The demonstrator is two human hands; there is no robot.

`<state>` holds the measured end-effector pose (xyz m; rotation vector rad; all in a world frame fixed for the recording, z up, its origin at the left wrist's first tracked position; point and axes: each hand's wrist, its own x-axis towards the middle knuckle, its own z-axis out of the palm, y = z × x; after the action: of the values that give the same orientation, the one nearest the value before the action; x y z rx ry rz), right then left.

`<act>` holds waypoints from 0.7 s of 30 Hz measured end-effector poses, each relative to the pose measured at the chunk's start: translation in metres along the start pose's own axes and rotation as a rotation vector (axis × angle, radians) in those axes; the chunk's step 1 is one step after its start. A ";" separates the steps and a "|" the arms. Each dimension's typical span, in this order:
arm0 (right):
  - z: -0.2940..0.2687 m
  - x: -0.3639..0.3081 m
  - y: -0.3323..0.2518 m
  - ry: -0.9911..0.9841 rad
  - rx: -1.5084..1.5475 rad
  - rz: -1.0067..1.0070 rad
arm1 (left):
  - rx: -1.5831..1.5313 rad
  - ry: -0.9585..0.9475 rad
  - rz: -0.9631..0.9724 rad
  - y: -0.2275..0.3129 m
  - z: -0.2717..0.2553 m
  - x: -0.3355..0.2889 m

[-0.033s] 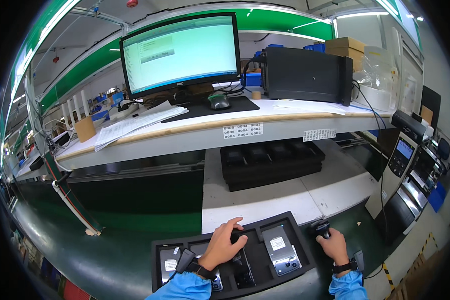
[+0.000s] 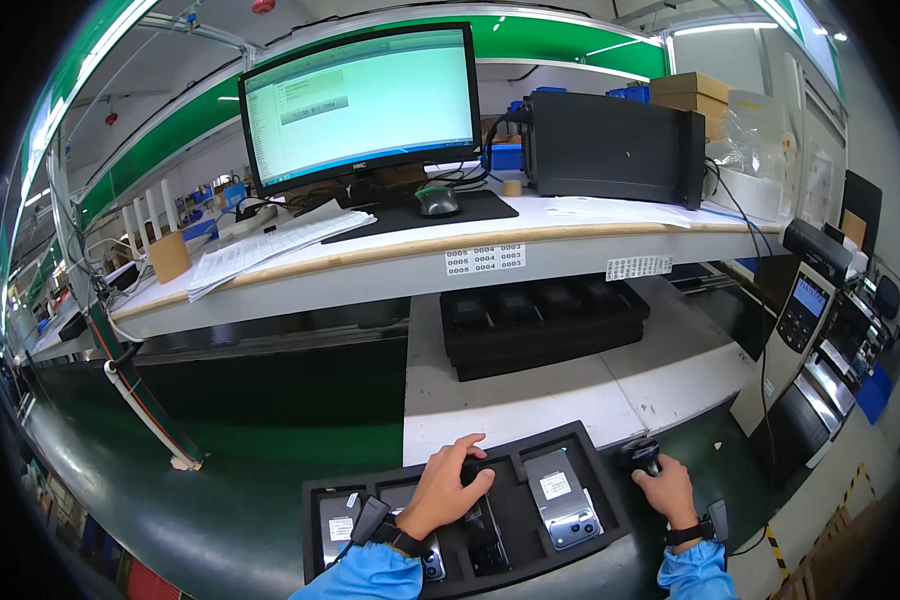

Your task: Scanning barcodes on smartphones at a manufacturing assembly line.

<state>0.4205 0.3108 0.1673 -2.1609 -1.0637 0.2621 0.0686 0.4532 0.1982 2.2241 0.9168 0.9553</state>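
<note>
Logged nearest: blue sleeves (image 2: 370, 572), with dark bands at both wrists. Listed in front of these: one black compartmented tray (image 2: 592, 470), set on a dark green tabletop (image 2: 240, 510). Counted inside it: a labelled phone (image 2: 337, 535) at the left end, a second phone (image 2: 434, 565) partly hidden under the left wrist, a dark phone (image 2: 488, 545) in the third compartment, and a silver-grey phone (image 2: 567, 505), camera end nearest, at the right. Noted over the dark phone: left hand (image 2: 442, 492), thumb and fingers half curled; could not tell whether gripping or merely touching. Entered right of the tray: right hand (image 2: 668, 492), closed around a black handheld scanner (image 2: 640, 456). Recorded beyond: a white panel (image 2: 520, 410), bearing stacked black trays (image 2: 545, 345). Catalogued farther, on a raised shelf (image 2: 370, 262): loose papers (image 2: 270, 248), a mouse (image 2: 437, 203), a lit monitor (image 2: 365, 110) and a black computer case (image 2: 615, 150).
</note>
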 end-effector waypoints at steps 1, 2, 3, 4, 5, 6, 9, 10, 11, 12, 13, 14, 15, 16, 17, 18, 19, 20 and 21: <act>0.000 0.000 0.000 -0.001 -0.001 0.002 | -0.007 0.001 -0.008 0.001 0.000 0.000; 0.000 0.001 0.001 -0.005 -0.014 0.001 | -0.008 0.000 -0.009 0.000 0.001 0.000; 0.000 0.002 0.002 -0.009 -0.027 -0.001 | 0.002 0.014 0.020 -0.003 0.002 0.000; 0.001 0.002 0.002 -0.007 -0.029 0.005 | 0.012 0.024 0.052 -0.005 0.002 0.000; 0.001 0.002 0.003 -0.006 -0.028 0.005 | 0.008 0.019 0.055 -0.005 0.003 0.000; 0.000 0.002 0.003 -0.002 -0.029 0.007 | 0.011 0.038 0.055 -0.003 0.004 0.000; -0.009 -0.007 0.008 0.011 -0.068 0.026 | -0.012 0.035 0.098 -0.005 0.008 0.004; -0.007 -0.009 0.016 0.023 0.019 -0.030 | -0.033 0.037 0.131 -0.007 0.011 0.006; -0.002 -0.009 0.014 0.068 -0.013 -0.090 | -0.006 0.065 0.108 -0.006 0.012 0.006; 0.006 -0.006 0.015 0.109 -0.013 -0.103 | 0.014 0.083 0.090 -0.004 0.010 0.003; 0.016 0.000 0.016 0.127 0.021 -0.135 | 0.003 0.096 0.057 -0.007 0.007 0.001; 0.018 0.004 0.010 0.037 -0.037 -0.053 | -0.026 0.116 0.050 -0.014 0.007 -0.003; 0.021 0.001 0.005 0.103 0.039 -0.117 | -0.028 0.116 0.042 -0.018 0.004 -0.006; 0.013 -0.002 0.004 0.169 0.107 -0.191 | -0.030 0.122 0.032 -0.014 0.002 -0.005; 0.004 0.000 0.008 0.241 0.109 -0.232 | -0.042 0.106 0.020 -0.007 0.000 -0.004; -0.008 0.004 0.010 0.307 0.111 -0.280 | -0.048 0.096 0.003 -0.003 0.001 -0.002; -0.027 0.009 0.011 0.416 0.211 -0.269 | -0.037 0.086 0.004 -0.007 0.003 -0.001; -0.041 0.023 0.014 0.529 0.299 -0.270 | -0.031 0.090 -0.001 -0.008 0.002 -0.001; -0.061 0.037 0.025 0.639 0.404 -0.249 | -0.039 0.086 0.020 -0.006 0.004 0.001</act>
<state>0.4875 0.2972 0.1993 -1.5632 -0.8039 -0.2944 0.0704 0.4565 0.1919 2.1779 0.9082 1.0764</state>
